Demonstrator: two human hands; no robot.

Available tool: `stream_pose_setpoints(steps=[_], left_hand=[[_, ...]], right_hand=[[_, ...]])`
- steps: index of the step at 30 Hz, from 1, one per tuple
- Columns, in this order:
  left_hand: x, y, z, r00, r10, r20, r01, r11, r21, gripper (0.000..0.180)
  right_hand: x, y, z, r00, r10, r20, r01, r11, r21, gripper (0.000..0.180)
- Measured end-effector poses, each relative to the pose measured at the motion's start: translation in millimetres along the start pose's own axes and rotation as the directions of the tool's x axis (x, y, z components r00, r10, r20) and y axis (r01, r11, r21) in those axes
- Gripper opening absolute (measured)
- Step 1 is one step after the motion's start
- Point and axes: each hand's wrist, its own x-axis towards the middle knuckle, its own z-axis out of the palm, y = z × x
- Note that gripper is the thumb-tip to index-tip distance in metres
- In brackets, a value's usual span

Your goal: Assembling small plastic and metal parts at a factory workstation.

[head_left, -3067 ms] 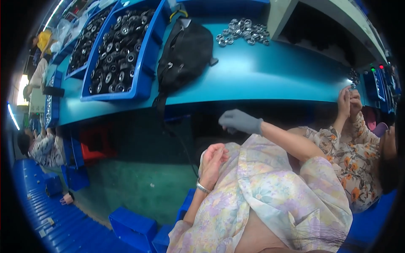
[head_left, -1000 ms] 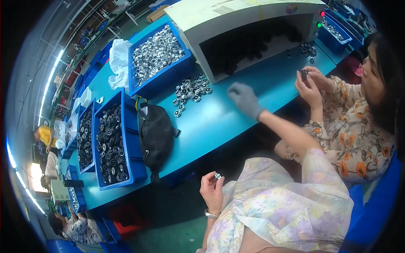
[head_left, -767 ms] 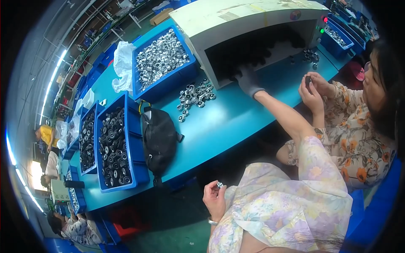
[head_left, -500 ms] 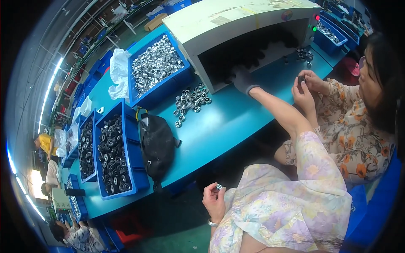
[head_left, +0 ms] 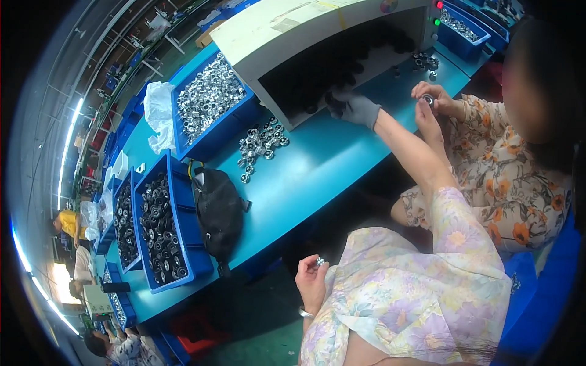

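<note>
My left hand [head_left: 311, 285], bare, with a bracelet at the wrist, is closed on a small shiny silver part [head_left: 320, 261] held between the fingertips in front of my lap. My right hand [head_left: 359, 111] wears a grey glove and reaches across the blue-green table [head_left: 305, 177] to the mouth of a pale box-shaped machine [head_left: 293, 36]. Its fingers are bent around a black part [head_left: 334, 105], blurred against the dark opening. Several black pieces [head_left: 366, 55] hang inside that opening. Left of the machine lies a loose group of silver and black round parts [head_left: 259, 145].
A blue bin [head_left: 241, 110] of silver parts stands beside the machine; another blue bin [head_left: 189, 274] holds black round parts. Between them and me lies a black bag [head_left: 217, 210]. On my right, a co-worker's hands [head_left: 436, 104] hold a dark round part. More silver parts [head_left: 424, 61] lie by the machine.
My right hand has drawn back slightly from the machine's opening and turned. My left hand still holds the silver part. The view has shifted a little; the co-worker has turned the round part.
</note>
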Motion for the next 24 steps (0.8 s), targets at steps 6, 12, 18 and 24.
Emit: stream_pose_setpoints(steps=[6,12,18,24], left_hand=[[5.5,1.8,7.4,0.993,-0.069,0.092,0.070,0.998,-0.007,0.027],[11.6,16.3,16.2,0.988,-0.076,0.131,0.085,0.994,-0.067,0.028],[11.1,19.4,33.0,0.976,-0.096,0.193,0.109,0.992,-0.059,0.029],[12.8,16.0,46.3,0.949,-0.144,0.280,0.142,0.989,0.029,0.029]], right_hand=[[-36.4,31.7,-0.6,0.964,-0.005,0.264,-0.112,0.898,0.425,0.027],[-112.6,60.2,37.4,0.839,-0.132,0.527,-0.200,0.826,0.526,0.036],[-167.6,70.7,42.9,0.802,-0.180,0.570,-0.259,0.754,0.603,0.042],[-194.1,76.5,20.6,0.839,-0.236,0.491,-0.186,0.723,0.665,0.050]])
